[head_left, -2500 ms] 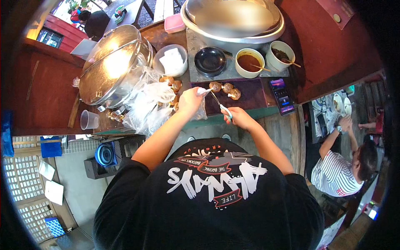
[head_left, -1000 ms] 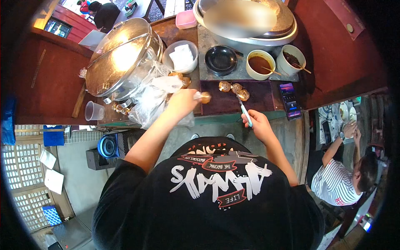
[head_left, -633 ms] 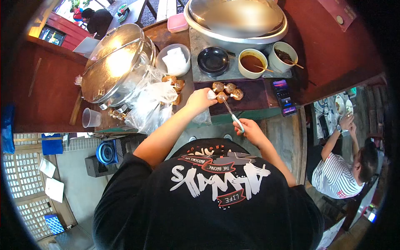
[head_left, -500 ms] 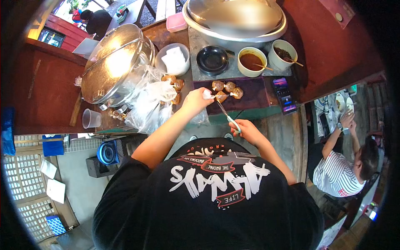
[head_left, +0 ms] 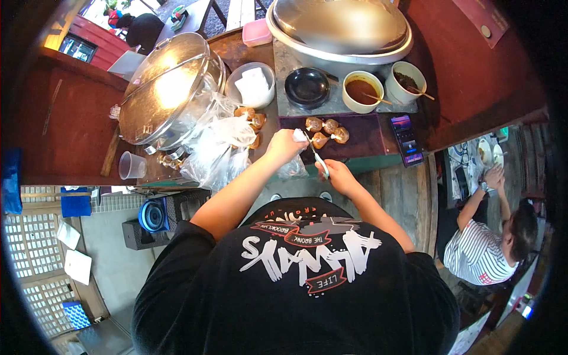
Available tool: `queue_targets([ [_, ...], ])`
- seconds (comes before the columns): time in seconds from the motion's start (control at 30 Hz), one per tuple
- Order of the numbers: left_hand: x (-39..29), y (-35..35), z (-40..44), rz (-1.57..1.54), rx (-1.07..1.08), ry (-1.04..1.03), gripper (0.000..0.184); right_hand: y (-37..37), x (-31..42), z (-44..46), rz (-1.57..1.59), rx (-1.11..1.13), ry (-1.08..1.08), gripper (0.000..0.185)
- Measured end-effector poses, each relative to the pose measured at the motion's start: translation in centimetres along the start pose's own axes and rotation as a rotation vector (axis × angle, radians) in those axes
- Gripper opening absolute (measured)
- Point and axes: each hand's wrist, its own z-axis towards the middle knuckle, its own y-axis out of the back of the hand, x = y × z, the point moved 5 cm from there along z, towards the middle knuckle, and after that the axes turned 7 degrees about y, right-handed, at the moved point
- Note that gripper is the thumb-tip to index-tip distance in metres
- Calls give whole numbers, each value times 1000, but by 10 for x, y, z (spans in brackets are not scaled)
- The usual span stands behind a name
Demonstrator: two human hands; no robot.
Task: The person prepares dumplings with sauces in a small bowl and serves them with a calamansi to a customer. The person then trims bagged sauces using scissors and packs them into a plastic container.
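Observation:
My left hand (head_left: pixel 284 146) pinches the white gathered plastic top (head_left: pixel 300 135) of a small knotted bag of brown sauce (head_left: pixel 319 141). My right hand (head_left: pixel 337 176) is closed on the light-blue handles of the scissors (head_left: pixel 319 158), whose blades point up at that plastic top, just left of the bag. Right behind, several more sauce bags (head_left: pixel 330 126) lie on the dark purple mat (head_left: pixel 367 134). Left of my left hand, clear plastic bags (head_left: pixel 222 142) are heaped beside other brown sauce bags (head_left: pixel 255 120).
A large lidded steel pot (head_left: pixel 168 89) stands at left, near a plastic cup (head_left: pixel 132 165) and a tub (head_left: pixel 269 94). Behind are a black plate (head_left: pixel 307 88), two sauce tubs (head_left: pixel 362 92) and a wide metal basin (head_left: pixel 378 58). A phone (head_left: pixel 406 140) lies right. A co-worker (head_left: pixel 482 251) sits at far right.
Since the 1.0 s frame, the held sauce bag has moved right to beside the others on the mat. The scissors have shifted left, their blades now at the bag's plastic top.

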Motion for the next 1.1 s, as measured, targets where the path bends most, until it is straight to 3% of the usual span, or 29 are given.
queue_targets([
  [0.13,9,-10,2,27,73,60,30,2,-19,7,-121,-66,46,45],
  [0.3,-2,36,-16,281,-232,-79,42,0,-9,-5,-34,-13,73,41],
  [0.4,2,80,-32,425,-188,77,56,-2,-1,-15,101,-26,-6,37],
  [0.47,58,80,-18,612,-272,120,54,-1,10,-22,68,-10,-24,36],
  [0.5,48,94,-30,548,-174,277,55,-1,13,-24,52,-4,-31,35],
  [0.63,92,71,-22,1031,-324,-115,50,-4,6,-23,40,0,1,35],
  [0.73,81,70,-22,955,-256,-79,45,-3,2,-18,88,-10,51,35],
  [0.83,33,83,-40,616,-351,-21,39,1,15,-22,84,-36,41,35],
  [1.0,-11,58,-33,303,-148,-44,34,2,21,-24,129,-44,56,35],
  [1.1,8,40,-12,211,-70,23,39,-1,22,-24,145,31,2,35],
])
